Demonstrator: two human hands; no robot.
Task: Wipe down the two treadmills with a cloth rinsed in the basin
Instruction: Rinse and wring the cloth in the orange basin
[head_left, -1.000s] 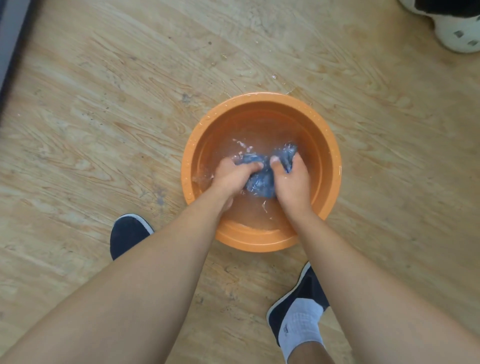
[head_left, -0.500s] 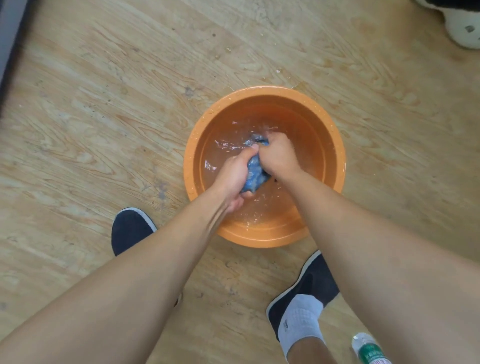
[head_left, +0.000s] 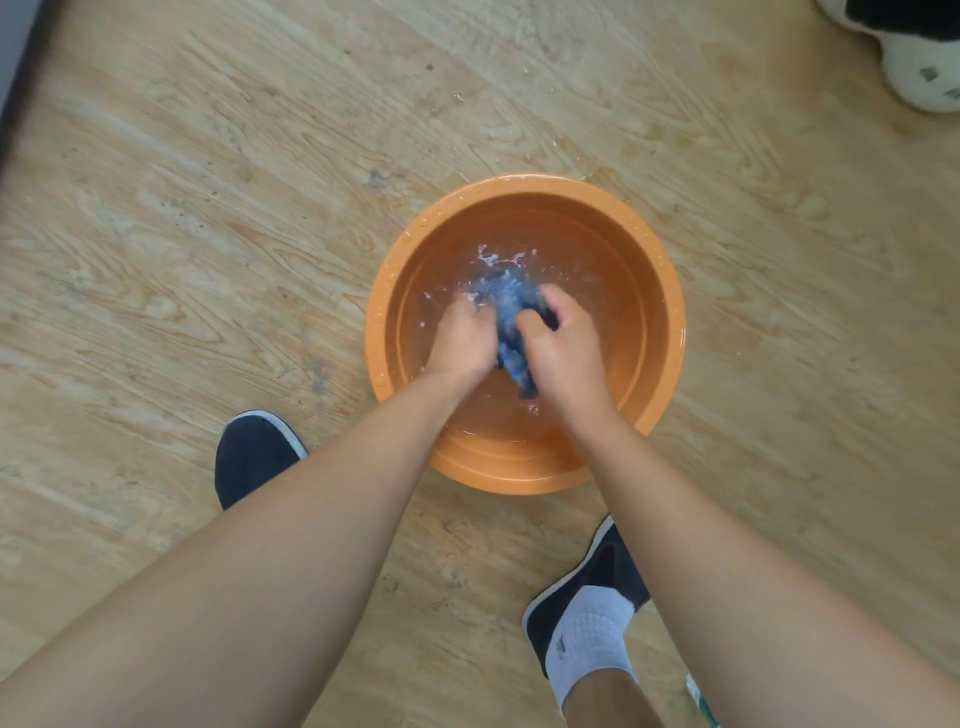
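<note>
Both hands gripped the bunched blue cloth (head_left: 510, 325) in the water of the round orange plastic basin (head_left: 670, 312), the left hand (head_left: 462, 338) and right hand (head_left: 563, 345) each curled round it. The cloth lay squeezed between them, running roughly near-to-far, equally close to both.

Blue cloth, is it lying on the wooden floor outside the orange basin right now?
No, the left hand and right hand grip the blue cloth between them inside the orange basin, at the water.
</note>
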